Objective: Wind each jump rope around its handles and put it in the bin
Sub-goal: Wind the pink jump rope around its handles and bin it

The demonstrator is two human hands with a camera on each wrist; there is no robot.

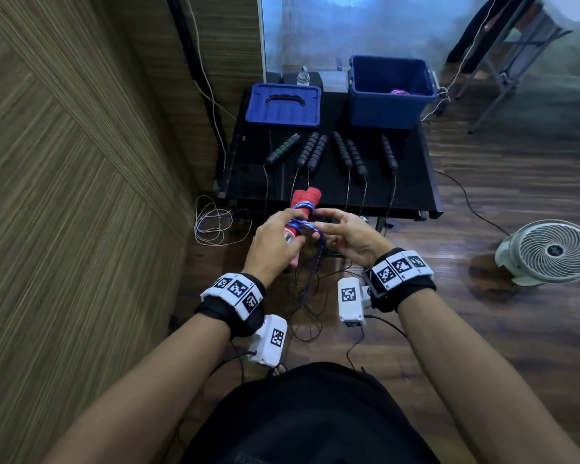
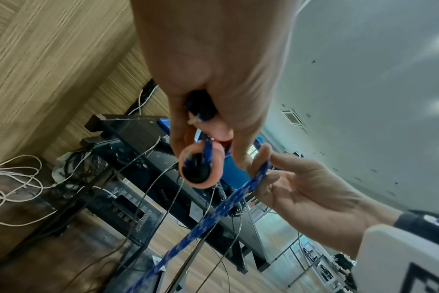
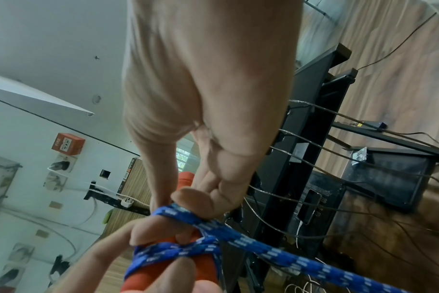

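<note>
My left hand (image 1: 290,231) grips a pair of red foam handles (image 1: 307,197) held side by side, in front of the black table (image 1: 409,192). A blue-and-white braided rope (image 1: 301,212) is wound a few turns round them. Seen from the left wrist, the handle ends (image 2: 201,168) poke out below my left hand (image 2: 208,150), and the rope (image 2: 226,208) runs down toward the floor. My right hand (image 1: 322,224) pinches the rope just beside the handles; in the right wrist view its thumb and fingers (image 3: 193,196) hold the rope (image 3: 238,234) against the handles (image 3: 206,271). The open blue bin (image 1: 390,105) holds a purple rope (image 1: 399,92).
Several black jump-rope handles (image 1: 315,150) lie in a row on the table, their thin cords hanging over the front edge. A blue lid (image 1: 283,105) lies left of the bin, a bottle (image 1: 303,77) behind it. A fan (image 1: 549,252) and a white cable coil (image 1: 211,222) sit on the floor.
</note>
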